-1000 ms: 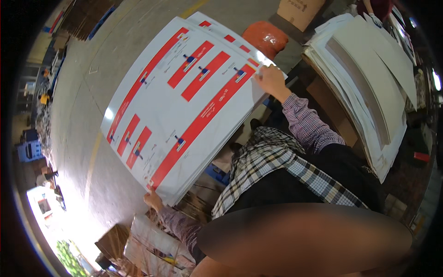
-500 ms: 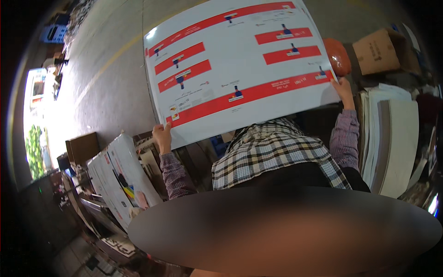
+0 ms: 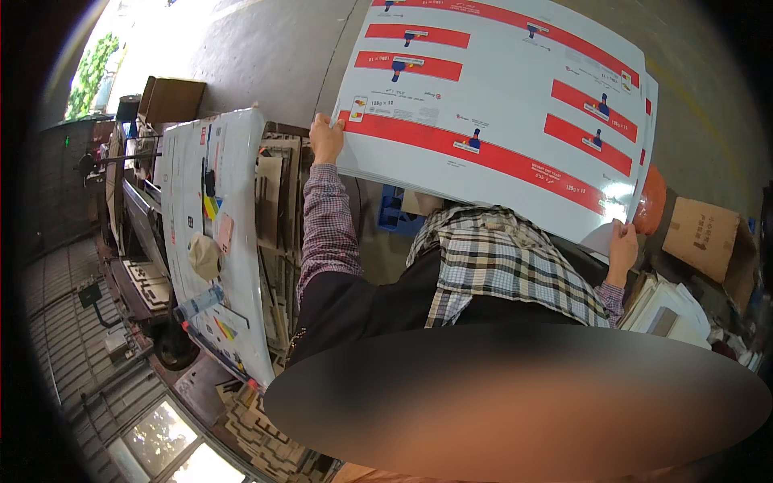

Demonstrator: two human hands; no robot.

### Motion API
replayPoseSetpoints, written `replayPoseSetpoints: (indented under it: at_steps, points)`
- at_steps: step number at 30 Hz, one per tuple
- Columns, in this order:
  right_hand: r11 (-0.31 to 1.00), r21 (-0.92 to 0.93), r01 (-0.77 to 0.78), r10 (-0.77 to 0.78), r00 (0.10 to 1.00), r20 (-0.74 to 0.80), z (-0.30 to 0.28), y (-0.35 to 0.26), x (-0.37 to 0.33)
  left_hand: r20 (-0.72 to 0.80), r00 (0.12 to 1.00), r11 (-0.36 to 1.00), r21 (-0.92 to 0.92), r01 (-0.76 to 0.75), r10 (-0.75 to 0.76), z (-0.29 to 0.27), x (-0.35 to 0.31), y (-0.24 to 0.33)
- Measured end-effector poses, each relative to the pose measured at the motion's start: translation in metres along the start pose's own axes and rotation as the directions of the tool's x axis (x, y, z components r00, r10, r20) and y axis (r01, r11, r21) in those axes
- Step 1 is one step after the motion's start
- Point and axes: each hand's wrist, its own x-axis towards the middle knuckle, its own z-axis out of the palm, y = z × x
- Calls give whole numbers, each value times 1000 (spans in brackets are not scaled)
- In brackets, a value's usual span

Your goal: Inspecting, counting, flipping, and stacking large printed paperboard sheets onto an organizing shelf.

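A large glossy white sheet (image 3: 491, 92) printed with red bands and small blue pictures stretches out in front of me. The edge of another sheet (image 3: 651, 101) shows beneath it on the right. My left hand (image 3: 327, 138) pinches the near left corner, thumb on top and fingers tucked under. At the near right corner, my right hand (image 3: 622, 248) grips the sheet in the same way, beside a bright patch of glare. What supports the far part of the sheet is hidden.
On the left, a plastic-wrapped stack (image 3: 183, 173) carries a beige cap (image 3: 204, 258) and a clear bottle (image 3: 200, 302). An orange rounded object (image 3: 649, 201), an open cardboard box (image 3: 700, 227) and piled papers (image 3: 667, 312) are on the right. A blue crate (image 3: 394, 216) sits below the sheet.
The view has turned left, so the sheet and both hands appear further right. The sheet now slants down to the right, and a second sheet edge shows. Both hands keep their corners.
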Motion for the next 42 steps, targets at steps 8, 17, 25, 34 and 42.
replayPoseSetpoints:
  at_steps: [8,17,25,34,42]
  points:
    - [992,-113,-51,71,982,173,-3,-2,6,-107,992,986,146,85,-70,0,-5,16]
    - [975,-222,3,72,942,329,-19,-19,7,17,999,968,248,-42,39,9,14,3]
    - [973,-231,-8,80,949,305,-4,-7,16,32,997,975,208,-78,73,19,10,-9]
    - [951,-306,37,91,914,396,-7,4,34,48,985,954,243,-175,168,21,15,-9]
    - [930,-367,8,124,934,336,-5,-2,40,47,988,963,220,-153,146,20,16,-4]
